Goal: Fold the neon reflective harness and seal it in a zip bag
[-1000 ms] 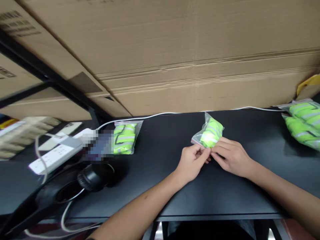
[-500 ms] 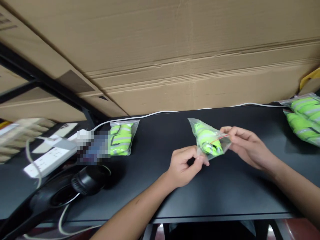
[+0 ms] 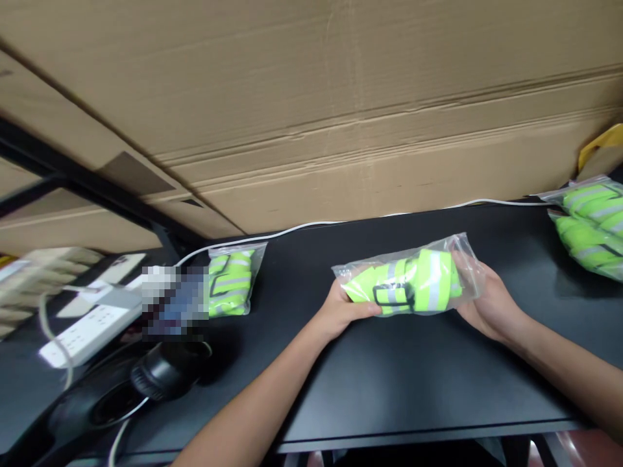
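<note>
A clear plastic bag (image 3: 399, 282) with a folded fluorescent yellow-green safety vest inside is held above the black table, its broad side facing me. Grey reflective stripes and a black-edged rectangle show on the vest. My left hand (image 3: 341, 308) grips the left end, thumb across the front and fingers hidden behind. At the other end, my right hand (image 3: 484, 301) holds the bag's right edge, its fingers mostly behind the plastic.
Another bagged vest (image 3: 230, 282) lies to the left, and more bagged vests (image 3: 591, 227) are piled at right. A white power strip (image 3: 87, 334), a black device (image 3: 146, 383) and a white cable (image 3: 311, 224) are on the table (image 3: 413, 383). Cardboard (image 3: 341, 130) stands behind.
The bag has been turned from a slanted, end-on position to lie sideways between my hands, showing its broad face. My left hand has shifted slightly left and my right hand has opened wider.
</note>
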{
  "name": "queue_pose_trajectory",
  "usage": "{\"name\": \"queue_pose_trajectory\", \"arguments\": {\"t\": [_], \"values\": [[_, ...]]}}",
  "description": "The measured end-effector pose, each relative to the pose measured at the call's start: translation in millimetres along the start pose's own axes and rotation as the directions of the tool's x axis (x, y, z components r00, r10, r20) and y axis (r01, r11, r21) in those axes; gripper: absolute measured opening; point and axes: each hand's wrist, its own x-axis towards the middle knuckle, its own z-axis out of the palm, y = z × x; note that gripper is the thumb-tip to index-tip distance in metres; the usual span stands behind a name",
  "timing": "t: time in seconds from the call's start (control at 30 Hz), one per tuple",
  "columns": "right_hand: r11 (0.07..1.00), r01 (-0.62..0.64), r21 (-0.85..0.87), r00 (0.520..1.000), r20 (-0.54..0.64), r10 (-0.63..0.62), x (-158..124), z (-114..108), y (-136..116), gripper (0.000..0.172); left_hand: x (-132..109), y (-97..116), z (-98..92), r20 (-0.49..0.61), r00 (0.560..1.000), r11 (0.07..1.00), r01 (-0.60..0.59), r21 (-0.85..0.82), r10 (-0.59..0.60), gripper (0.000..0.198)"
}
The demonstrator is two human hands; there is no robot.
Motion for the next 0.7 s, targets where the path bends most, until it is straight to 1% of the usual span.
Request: {"name": "queue_pose_trajectory", "arguments": {"t": [0.03, 0.07, 0.13, 0.17, 0.2, 0.23, 0.3, 0.37, 0.47, 0.53, 0.63, 0.7], "values": [[0.997, 0.067, -0.049, 0.998, -0.017, -0.068, 0, -1, 2, 0.026, -3, 1, 4.9, 0.043, 0.998, 0.997, 0.050, -0.065, -0.047, 0.067], [0.984, 0.147, -0.100, 0.987, -0.049, -0.153, 0, -3, 2, 0.024, -5, 2, 9.9, 0.062, 0.995, 0.989, 0.083, -0.123, -0.076, 0.057], [0.931, 0.302, -0.204, 0.940, -0.097, -0.327, 0, -5, 0, 0.021, -8, 3, 17.9, 0.045, 0.996, 0.975, 0.086, -0.207, -0.079, 0.047], [0.897, 0.363, -0.252, 0.916, -0.081, -0.394, 0, -7, -3, 0.018, -8, 3, 20.0, 0.018, 0.998, 0.972, 0.063, -0.227, -0.061, 0.045], [0.866, 0.406, -0.293, 0.900, -0.033, -0.434, -1, -9, -6, 0.014, -8, 3, 20.7, -0.004, 0.999, 0.971, 0.042, -0.234, -0.044, 0.044], [0.842, 0.432, -0.324, 0.895, 0.037, -0.445, -1, -11, -10, 0.011, -7, 2, 20.3, -0.021, 0.999, 0.972, 0.028, -0.234, -0.034, 0.043], [0.820, 0.446, -0.359, 0.895, 0.188, -0.404, -1, -16, -17, 0.016, -5, 0, 17.6, -0.041, 0.999, 0.974, 0.017, -0.227, -0.027, 0.044], [0.825, 0.419, -0.380, 0.903, 0.269, -0.335, 1, -21, -21, 0.027, -5, -3, 14.8, -0.050, 0.999, 0.977, 0.004, -0.214, -0.015, 0.044], [0.828, 0.354, -0.435, 0.920, 0.319, -0.226, 4, -25, -20, 0.038, -6, -5, 12.9, -0.051, 0.998, 0.987, -0.043, -0.156, 0.036, 0.043], [0.815, 0.354, -0.459, 0.919, 0.333, -0.212, 6, -26, -17, 0.040, -8, -5, 12.5, -0.062, 0.994, 0.994, -0.098, -0.057, 0.095, 0.042], [0.800, 0.389, -0.456, 0.904, 0.356, -0.237, 5, -25, -17, 0.040, -11, -2, 11.6, -0.090, 0.976, 0.975, -0.186, 0.120, 0.197, 0.038], [0.792, 0.369, -0.487, 0.903, 0.391, -0.180, 3, -24, -18, 0.049, -12, 0, 11.3, -0.083, 0.964, 0.954, -0.231, 0.193, 0.251, 0.036]]}}
